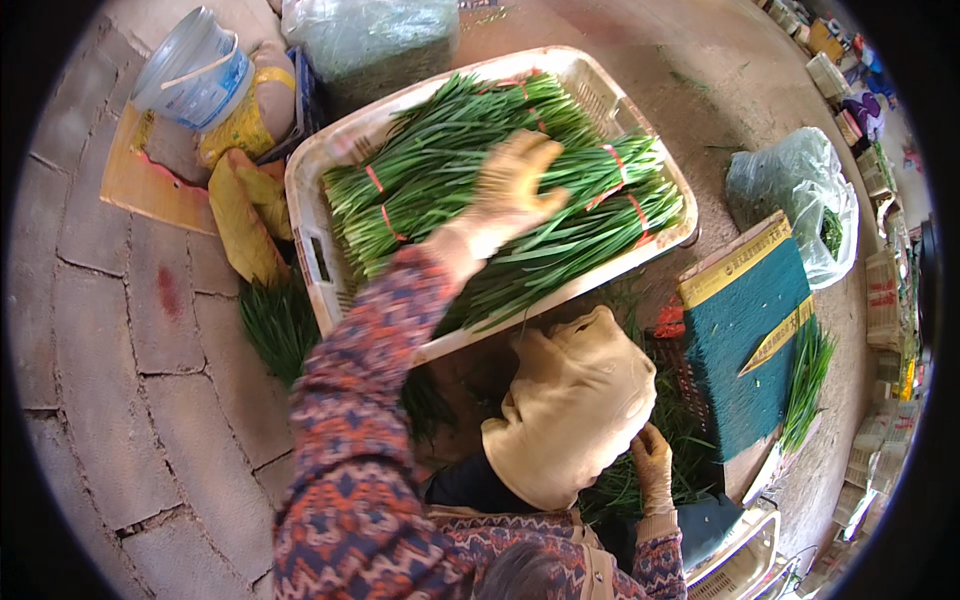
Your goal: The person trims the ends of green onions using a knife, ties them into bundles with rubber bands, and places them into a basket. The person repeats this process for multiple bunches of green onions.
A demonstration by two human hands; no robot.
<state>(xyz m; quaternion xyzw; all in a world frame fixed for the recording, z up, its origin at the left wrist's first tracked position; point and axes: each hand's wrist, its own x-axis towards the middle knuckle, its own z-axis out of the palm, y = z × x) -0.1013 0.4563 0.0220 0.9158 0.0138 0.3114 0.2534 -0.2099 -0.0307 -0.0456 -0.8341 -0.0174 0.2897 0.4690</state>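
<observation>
My left hand (pixel 517 176), in a yellowish glove and blurred, is over a white plastic crate (pixel 304 225) with its fingers spread. Beneath it lie bundles of garlic chives (pixel 442 165), tied with red bands (pixel 615 161); the hand seems to touch the top ones. My right hand (pixel 652 450), gloved too, is low beside my knee with its fingers curled. It is close to the edge of a tan cloth (pixel 577 405) draped over the knee. Whether it pinches anything is hidden. Loose green leaves (pixel 679 420) lie around and behind it.
At right stands a green-covered board (pixel 742 352) with yellow tape, chives (pixel 806 375) beside it. A plastic bag (pixel 795 202) sits beyond. Behind the crate is a large wrapped bundle (pixel 375 45). A clear bucket (pixel 195 75) and a yellow bag (pixel 244 217) are at left on stone paving (pixel 105 375).
</observation>
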